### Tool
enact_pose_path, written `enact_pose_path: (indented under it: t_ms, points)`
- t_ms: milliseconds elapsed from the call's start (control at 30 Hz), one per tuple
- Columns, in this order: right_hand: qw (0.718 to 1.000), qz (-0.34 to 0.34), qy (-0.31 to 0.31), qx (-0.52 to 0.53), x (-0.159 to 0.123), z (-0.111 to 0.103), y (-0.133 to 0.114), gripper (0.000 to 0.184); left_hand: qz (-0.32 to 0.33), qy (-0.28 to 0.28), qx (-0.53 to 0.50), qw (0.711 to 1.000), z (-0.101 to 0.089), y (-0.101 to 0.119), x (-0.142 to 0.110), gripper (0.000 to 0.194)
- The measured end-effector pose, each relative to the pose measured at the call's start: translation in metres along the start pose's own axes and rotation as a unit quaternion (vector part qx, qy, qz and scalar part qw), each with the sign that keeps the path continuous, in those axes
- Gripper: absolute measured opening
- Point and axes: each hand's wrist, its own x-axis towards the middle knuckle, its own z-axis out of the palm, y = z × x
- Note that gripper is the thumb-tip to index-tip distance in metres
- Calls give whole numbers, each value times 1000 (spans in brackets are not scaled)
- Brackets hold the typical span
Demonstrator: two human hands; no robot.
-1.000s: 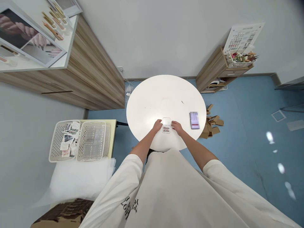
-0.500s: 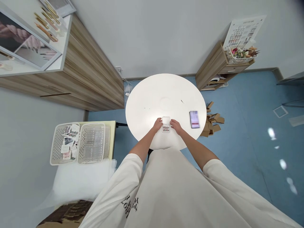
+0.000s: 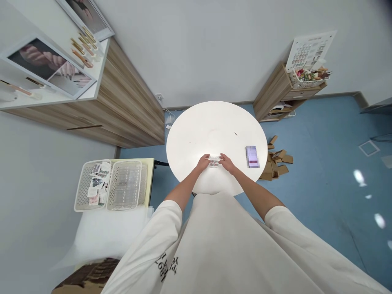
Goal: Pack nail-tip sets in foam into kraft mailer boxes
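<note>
A small clear plastic case (image 3: pixel 214 163) stands on the white round table (image 3: pixel 186 126), with rows of press-on nails in its base. Its hinged lid is tilted up at the far side and looks like a thin strip from here. My left hand (image 3: pixel 203 163) grips the case's left side, fingers at the lid's edge. On the opposite side, my right hand (image 3: pixel 227 163) has its fingers closed on the right edge. The exact fingertip contact is too small to make out.
A phone (image 3: pixel 252 157) lies to the right on the table. White baskets (image 3: pixel 124 185) of clear cases and packets stand on a side table at left. Cardboard boxes (image 3: pixel 272 165) lie on the floor at right. Wooden cabinets (image 3: pixel 131 98) stand along the wall.
The case's lid was folded back flat and now stands raised, swung toward the base. Both hands have moved with it, fingers closer in. The whole view has shifted slightly.
</note>
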Motion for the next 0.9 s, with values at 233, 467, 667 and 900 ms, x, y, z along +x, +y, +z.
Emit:
enact_pose_path:
  t_ms: [233, 467, 667, 900]
  points:
    - [999, 2, -8, -33, -7, 5, 15, 84, -13, 8, 2, 1000, 2, -16, -13, 58]
    - [998, 11, -7, -55, -9, 5, 29, 77, -6, -11, 16, 1000, 4, -37, -14, 55]
    - [995, 6, 4, -102, -13, 3, 37, 68, 9, -12, 104, 994, 3, -47, -17, 56]
    - [918, -89, -57, -381, -30, 9, 53, 68, 122, -78, 241, 960, 6, -57, -40, 58]
